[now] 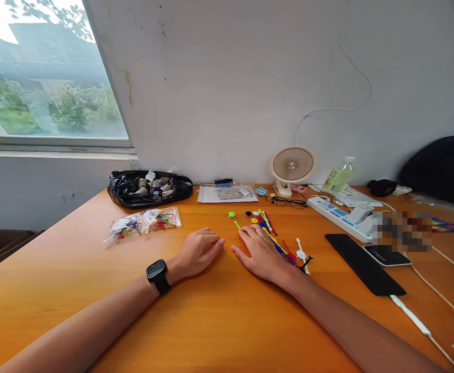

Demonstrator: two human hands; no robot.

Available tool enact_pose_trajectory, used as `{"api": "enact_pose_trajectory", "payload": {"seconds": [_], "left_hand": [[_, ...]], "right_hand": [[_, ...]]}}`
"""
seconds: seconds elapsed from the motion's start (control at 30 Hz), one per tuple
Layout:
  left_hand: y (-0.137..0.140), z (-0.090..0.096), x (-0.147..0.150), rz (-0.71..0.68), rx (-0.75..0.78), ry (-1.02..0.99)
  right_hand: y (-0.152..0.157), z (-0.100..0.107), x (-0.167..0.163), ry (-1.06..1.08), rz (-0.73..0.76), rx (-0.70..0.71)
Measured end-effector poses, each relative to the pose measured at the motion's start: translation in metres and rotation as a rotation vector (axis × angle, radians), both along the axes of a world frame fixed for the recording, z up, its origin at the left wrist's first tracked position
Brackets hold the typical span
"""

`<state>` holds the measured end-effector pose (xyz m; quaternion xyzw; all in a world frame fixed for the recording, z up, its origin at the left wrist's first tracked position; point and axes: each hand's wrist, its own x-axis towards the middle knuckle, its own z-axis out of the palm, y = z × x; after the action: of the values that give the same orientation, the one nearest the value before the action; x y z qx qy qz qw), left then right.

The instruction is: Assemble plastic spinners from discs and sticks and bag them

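My left hand [198, 253] rests on the wooden table, its fingers curled together and nothing visible in them. A black watch [157, 273] is on that wrist. My right hand [260, 251] lies palm down with the thumb apart from the fingers. Its fingertips are at a thin light-green plastic stick [237, 225], partly hidden by the hand. Beyond the fingers lie small round pieces: a green disc [231, 214], a black disc [249, 213] and a yellow disc [254, 220]. Several coloured plastic sticks [266, 220] lie beside and partly behind this hand, with a white stick [302, 254] farther right.
To the left are a clear plastic bag of coloured parts [160, 218] and a black bag [124, 189] holding rubbish. A fan [292, 166], glasses [289, 202] and a bottle [339, 177] stand behind. A power strip [339, 216], black phone [363, 261] and cables are at right.
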<state>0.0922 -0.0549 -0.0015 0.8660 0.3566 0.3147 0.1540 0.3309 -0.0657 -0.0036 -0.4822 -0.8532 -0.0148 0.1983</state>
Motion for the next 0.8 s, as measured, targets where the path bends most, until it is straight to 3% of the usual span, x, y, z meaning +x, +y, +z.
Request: {"api": "enact_pose_trajectory", "payload": {"seconds": [0.3, 0.8], "left_hand": [[-0.001, 0.002, 0.001, -0.008, -0.005, 0.004], [-0.001, 0.002, 0.0, -0.029, -0.005, 0.029]], "right_hand": [[0.016, -0.005, 0.008, 0.278, 0.079, -0.022], [0.025, 0.005, 0.019, 0.426, 0.053, 0.17]]}}
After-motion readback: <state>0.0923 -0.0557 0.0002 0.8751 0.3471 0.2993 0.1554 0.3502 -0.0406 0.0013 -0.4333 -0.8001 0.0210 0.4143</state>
